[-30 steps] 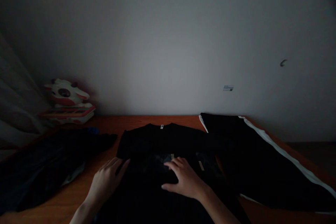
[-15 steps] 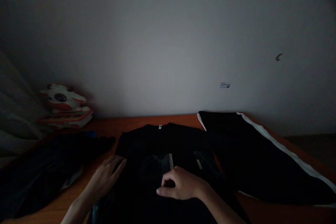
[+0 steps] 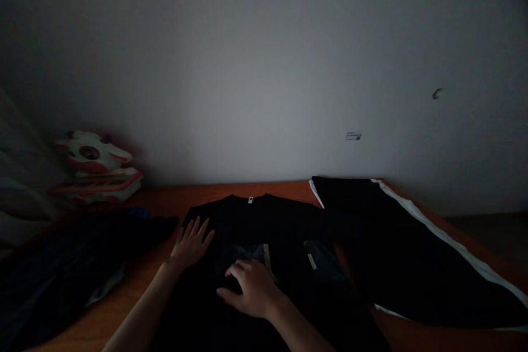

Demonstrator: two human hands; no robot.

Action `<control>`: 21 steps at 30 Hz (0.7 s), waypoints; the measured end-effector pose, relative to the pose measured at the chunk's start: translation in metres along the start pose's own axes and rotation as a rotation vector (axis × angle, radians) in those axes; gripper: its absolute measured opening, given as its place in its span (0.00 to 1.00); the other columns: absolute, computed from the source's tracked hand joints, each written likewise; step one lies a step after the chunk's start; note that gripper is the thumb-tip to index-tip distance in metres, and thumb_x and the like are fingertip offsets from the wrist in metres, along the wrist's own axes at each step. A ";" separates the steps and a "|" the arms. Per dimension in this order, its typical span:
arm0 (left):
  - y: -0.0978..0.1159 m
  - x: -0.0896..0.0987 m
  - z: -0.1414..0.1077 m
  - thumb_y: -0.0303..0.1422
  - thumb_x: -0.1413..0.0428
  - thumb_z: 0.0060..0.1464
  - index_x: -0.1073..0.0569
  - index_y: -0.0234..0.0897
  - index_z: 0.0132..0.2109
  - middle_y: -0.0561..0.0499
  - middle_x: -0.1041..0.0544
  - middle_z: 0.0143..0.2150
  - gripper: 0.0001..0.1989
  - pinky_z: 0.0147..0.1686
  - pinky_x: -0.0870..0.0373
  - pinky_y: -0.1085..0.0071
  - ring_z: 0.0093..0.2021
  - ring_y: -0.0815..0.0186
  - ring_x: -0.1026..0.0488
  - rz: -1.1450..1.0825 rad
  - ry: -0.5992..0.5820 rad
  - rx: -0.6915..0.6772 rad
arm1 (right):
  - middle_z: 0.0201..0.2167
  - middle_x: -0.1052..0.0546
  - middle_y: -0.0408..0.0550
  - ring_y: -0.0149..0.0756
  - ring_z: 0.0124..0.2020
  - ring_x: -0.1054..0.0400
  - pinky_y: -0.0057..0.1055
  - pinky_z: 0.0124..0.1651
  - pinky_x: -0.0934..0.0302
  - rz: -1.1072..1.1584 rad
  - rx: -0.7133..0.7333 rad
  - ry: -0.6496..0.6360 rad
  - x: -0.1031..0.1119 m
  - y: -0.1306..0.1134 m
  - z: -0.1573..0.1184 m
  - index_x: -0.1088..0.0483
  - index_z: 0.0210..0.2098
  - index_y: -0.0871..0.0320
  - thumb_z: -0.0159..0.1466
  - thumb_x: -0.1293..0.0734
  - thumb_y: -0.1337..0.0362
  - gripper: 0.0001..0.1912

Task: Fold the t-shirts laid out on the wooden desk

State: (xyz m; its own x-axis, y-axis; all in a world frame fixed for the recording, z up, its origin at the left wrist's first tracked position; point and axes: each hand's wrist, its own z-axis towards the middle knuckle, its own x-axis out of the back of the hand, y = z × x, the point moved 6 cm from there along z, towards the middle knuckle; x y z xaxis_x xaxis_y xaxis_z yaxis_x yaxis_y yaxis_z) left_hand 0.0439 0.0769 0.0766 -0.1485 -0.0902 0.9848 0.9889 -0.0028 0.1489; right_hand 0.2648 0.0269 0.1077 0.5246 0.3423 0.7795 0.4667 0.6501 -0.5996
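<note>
Orange surface (image 3: 206, 193) bears a tagged black shirt (image 3: 264, 223), left hand (image 3: 191, 245) spread, right hand (image 3: 252, 287) cupped.

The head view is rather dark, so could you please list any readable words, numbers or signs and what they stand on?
No text is readable.
Sticker on the wall: small bluish print, too small to read.
Neck label on the black top: a dark mark, too small to read.

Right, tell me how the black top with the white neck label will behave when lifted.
The black top will probably droop, since it lies flat like soft cloth. It is likely light for its spread, looking thin against the orange surface. Pushed, it may wrinkle rather than roll, having no rounded bulk.
</note>
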 end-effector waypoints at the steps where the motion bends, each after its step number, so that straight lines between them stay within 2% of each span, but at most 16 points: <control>1: 0.002 0.000 0.001 0.36 0.54 0.61 0.24 0.40 0.58 0.36 0.37 0.71 0.22 0.64 0.57 0.30 0.73 0.37 0.50 -0.008 0.015 0.022 | 0.44 0.19 0.50 0.44 0.46 0.25 0.38 0.51 0.36 0.000 0.007 0.005 -0.001 0.000 -0.001 0.25 0.46 0.55 0.64 0.32 0.47 0.20; 3: 0.010 -0.001 0.003 0.41 0.54 0.62 0.26 0.38 0.59 0.33 0.35 0.69 0.24 0.64 0.54 0.31 0.72 0.38 0.48 -0.020 0.042 0.047 | 0.44 0.19 0.50 0.45 0.46 0.25 0.39 0.52 0.36 0.003 0.015 0.009 0.000 0.001 -0.003 0.25 0.46 0.55 0.65 0.33 0.45 0.22; 5: 0.020 -0.001 0.002 0.44 0.55 0.63 0.28 0.40 0.61 0.34 0.34 0.69 0.25 0.65 0.52 0.34 0.72 0.42 0.46 -0.036 0.068 0.044 | 0.44 0.19 0.49 0.44 0.46 0.25 0.39 0.52 0.36 0.006 0.017 0.011 0.000 0.001 -0.004 0.25 0.46 0.55 0.65 0.33 0.45 0.22; 8: 0.028 -0.001 -0.001 0.46 0.55 0.63 0.29 0.41 0.62 0.36 0.33 0.68 0.26 0.65 0.52 0.34 0.72 0.43 0.46 -0.056 0.098 0.018 | 0.45 0.19 0.48 0.43 0.46 0.25 0.38 0.52 0.36 0.018 0.012 0.032 0.001 0.002 -0.004 0.25 0.47 0.54 0.66 0.33 0.47 0.20; 11: 0.031 -0.003 -0.005 0.44 0.56 0.63 0.30 0.38 0.63 0.35 0.33 0.69 0.27 0.65 0.49 0.36 0.71 0.43 0.44 -0.042 0.123 -0.003 | 0.42 0.19 0.46 0.40 0.44 0.24 0.35 0.51 0.36 0.037 -0.003 0.061 0.000 0.003 -0.003 0.26 0.46 0.53 0.67 0.34 0.50 0.16; 14: 0.041 -0.012 -0.010 0.42 0.58 0.64 0.29 0.39 0.62 0.39 0.36 0.70 0.26 0.67 0.47 0.42 0.72 0.47 0.44 -0.010 0.103 -0.113 | 0.38 0.19 0.44 0.37 0.40 0.25 0.31 0.47 0.36 0.077 -0.017 0.101 0.000 0.004 -0.001 0.26 0.43 0.53 0.69 0.36 0.52 0.13; 16: 0.049 -0.021 -0.014 0.41 0.57 0.64 0.26 0.41 0.59 0.40 0.35 0.70 0.24 0.67 0.48 0.41 0.73 0.46 0.46 0.005 0.067 -0.182 | 0.35 0.20 0.44 0.35 0.37 0.25 0.30 0.44 0.36 0.130 -0.026 0.148 0.005 0.006 0.001 0.26 0.40 0.54 0.70 0.38 0.53 0.14; 19: 0.053 -0.026 -0.019 0.37 0.56 0.64 0.24 0.45 0.57 0.42 0.35 0.70 0.22 0.67 0.52 0.37 0.73 0.46 0.48 0.021 0.055 -0.222 | 0.34 0.21 0.45 0.33 0.35 0.27 0.29 0.43 0.35 0.239 -0.082 0.308 0.028 0.023 0.004 0.28 0.40 0.55 0.72 0.41 0.54 0.14; 21: 0.054 -0.026 -0.021 0.32 0.56 0.63 0.24 0.49 0.57 0.46 0.35 0.70 0.23 0.67 0.54 0.35 0.74 0.46 0.50 0.035 0.051 -0.254 | 0.36 0.22 0.47 0.34 0.36 0.27 0.29 0.42 0.34 0.304 -0.174 0.499 0.058 0.051 0.001 0.29 0.43 0.55 0.72 0.42 0.54 0.15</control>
State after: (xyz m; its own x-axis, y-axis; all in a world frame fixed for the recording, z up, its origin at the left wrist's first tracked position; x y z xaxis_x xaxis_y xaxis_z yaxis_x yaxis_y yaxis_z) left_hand 0.1014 0.0587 0.0570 -0.1194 -0.1451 0.9822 0.9653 -0.2485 0.0806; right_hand 0.3184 0.0804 0.1229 0.9033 0.1089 0.4149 0.3309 0.4386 -0.8355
